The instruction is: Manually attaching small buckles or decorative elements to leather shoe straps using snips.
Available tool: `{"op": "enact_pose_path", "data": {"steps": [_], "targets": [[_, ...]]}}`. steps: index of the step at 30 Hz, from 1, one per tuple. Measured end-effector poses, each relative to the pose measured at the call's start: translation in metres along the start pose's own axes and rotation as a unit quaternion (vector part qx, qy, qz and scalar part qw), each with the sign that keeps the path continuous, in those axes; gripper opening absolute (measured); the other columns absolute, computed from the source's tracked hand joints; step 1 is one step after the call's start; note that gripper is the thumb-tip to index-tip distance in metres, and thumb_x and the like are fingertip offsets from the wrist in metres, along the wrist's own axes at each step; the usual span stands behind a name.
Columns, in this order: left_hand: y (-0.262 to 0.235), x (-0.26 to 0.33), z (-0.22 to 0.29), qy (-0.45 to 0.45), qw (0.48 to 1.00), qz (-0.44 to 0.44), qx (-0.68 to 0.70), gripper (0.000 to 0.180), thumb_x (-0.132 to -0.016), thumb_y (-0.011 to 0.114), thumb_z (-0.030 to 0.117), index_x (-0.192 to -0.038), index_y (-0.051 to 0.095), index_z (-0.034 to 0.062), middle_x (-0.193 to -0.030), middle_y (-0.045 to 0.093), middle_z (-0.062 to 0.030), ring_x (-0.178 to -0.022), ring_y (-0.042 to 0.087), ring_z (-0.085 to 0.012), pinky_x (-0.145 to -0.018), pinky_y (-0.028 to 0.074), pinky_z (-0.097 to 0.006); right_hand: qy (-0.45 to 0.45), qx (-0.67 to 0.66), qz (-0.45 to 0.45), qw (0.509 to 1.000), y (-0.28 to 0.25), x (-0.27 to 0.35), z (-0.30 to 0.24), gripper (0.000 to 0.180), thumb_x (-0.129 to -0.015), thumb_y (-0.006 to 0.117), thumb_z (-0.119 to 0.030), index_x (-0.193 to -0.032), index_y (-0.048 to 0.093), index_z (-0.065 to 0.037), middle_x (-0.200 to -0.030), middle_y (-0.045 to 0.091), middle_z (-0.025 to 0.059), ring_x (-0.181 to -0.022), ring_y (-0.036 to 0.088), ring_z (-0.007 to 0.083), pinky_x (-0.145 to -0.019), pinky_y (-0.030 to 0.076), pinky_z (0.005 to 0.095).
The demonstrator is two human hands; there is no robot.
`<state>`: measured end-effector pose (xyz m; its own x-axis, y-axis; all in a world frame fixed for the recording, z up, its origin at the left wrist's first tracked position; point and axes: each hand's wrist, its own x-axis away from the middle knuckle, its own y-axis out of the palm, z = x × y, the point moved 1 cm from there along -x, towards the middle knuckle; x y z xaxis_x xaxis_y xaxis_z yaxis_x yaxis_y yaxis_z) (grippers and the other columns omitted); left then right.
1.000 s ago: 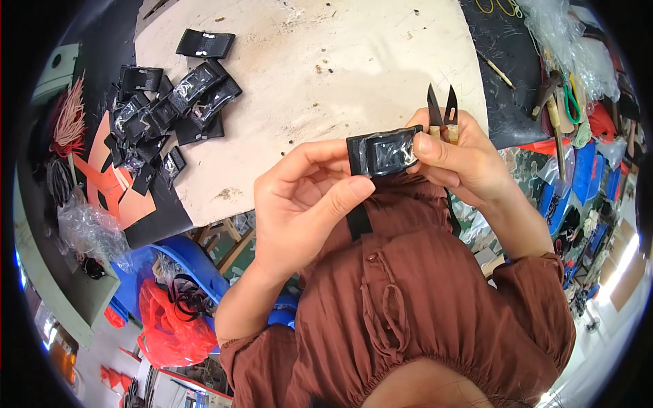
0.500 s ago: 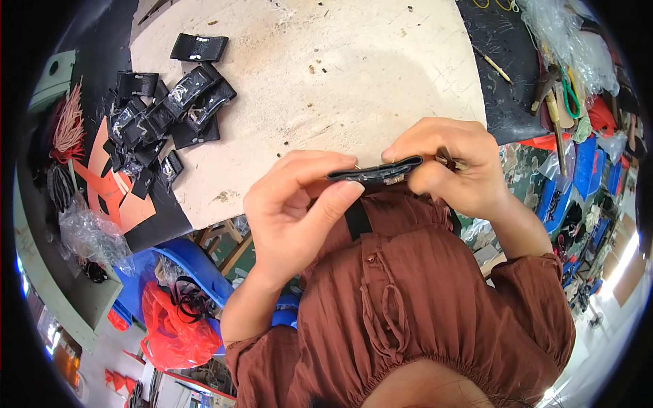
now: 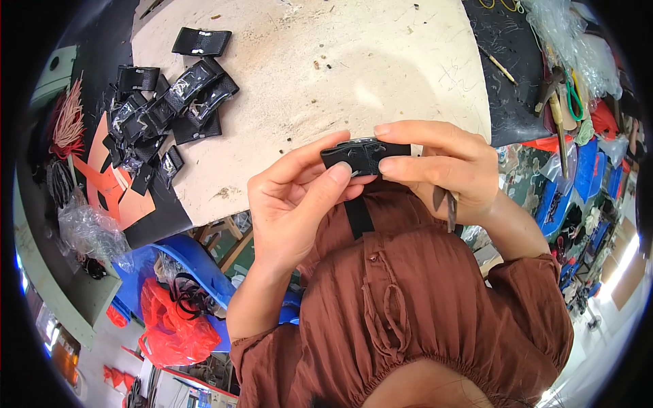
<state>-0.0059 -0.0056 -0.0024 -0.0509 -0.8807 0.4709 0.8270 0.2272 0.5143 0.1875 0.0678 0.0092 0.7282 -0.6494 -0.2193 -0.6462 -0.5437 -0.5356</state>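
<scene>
A flattened black strap loop (image 3: pixel 364 155) is held at the near edge of the pale board, its broad face turned up. My left hand (image 3: pixel 289 197) pinches its left end, thumb on the face and fingers behind. At the other end my right hand (image 3: pixel 462 166) grips it between thumb and fingers. A dark metal tool (image 3: pixel 449 207) pokes out below the right palm; most of it is hidden, so its kind is unclear. Several similar black loops (image 3: pixel 187 88), some with shiny clear patches and small metal bits, lie heaped at the left of the board.
The pale board (image 3: pixel 272 81) bears scattered crumbs. Orange sheet scraps (image 3: pixel 129 204) and a clear plastic bag (image 3: pixel 92 228) lie left. A red bag (image 3: pixel 173 333) sits below by a blue chair (image 3: pixel 197 262). Right are a hammer (image 3: pixel 554 95) and green-handled scissors (image 3: pixel 573 98).
The black loop has turned from edge-on to face-up and risen slightly away from me. My right fingers have shifted onto its top edge and face, and the metal tool now points down toward me.
</scene>
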Motion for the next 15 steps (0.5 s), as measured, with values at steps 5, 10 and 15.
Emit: {"op": "enact_pose_path", "data": {"steps": [5,10,15], "targets": [[0.006,0.001,-0.006,0.079,0.993,0.04,-0.076,0.035,-0.085,0.058,-0.006,-0.119,0.053,-0.0072,-0.098,0.065,-0.0153,-0.085,0.063,-0.0135,-0.076,0.053,-0.023,0.081,-0.062,0.054,0.993,0.006,-0.012,-0.005,0.033,-0.074,0.072,-0.005,-0.106,0.065,-0.005,-0.097,0.065,0.0123,-0.07,0.062,0.0183,-0.056,0.049,0.025],[0.012,0.0,-0.004,0.096,0.982,0.061,-0.151,0.03,-0.085,0.058,-0.004,-0.115,0.056,-0.0076,-0.096,0.065,-0.0132,-0.082,0.062,-0.0107,-0.074,0.052,-0.022,0.043,0.015,0.056,0.997,0.014,-0.01,0.003,0.035,-0.075,0.07,-0.004,-0.11,0.063,-0.003,-0.09,0.065,0.0119,-0.066,0.06,0.0148,-0.052,0.045,0.0231],[0.011,-0.001,-0.002,0.093,0.979,0.095,-0.156,0.027,-0.085,0.059,-0.004,-0.112,0.058,-0.0075,-0.091,0.066,-0.0121,-0.079,0.063,-0.0101,-0.072,0.052,-0.021,0.08,0.152,0.049,0.984,0.007,-0.018,-0.012,0.04,-0.072,0.072,-0.005,-0.111,0.064,-0.004,-0.102,0.059,0.0132,-0.069,0.059,0.0167,-0.053,0.046,0.0242]]}}
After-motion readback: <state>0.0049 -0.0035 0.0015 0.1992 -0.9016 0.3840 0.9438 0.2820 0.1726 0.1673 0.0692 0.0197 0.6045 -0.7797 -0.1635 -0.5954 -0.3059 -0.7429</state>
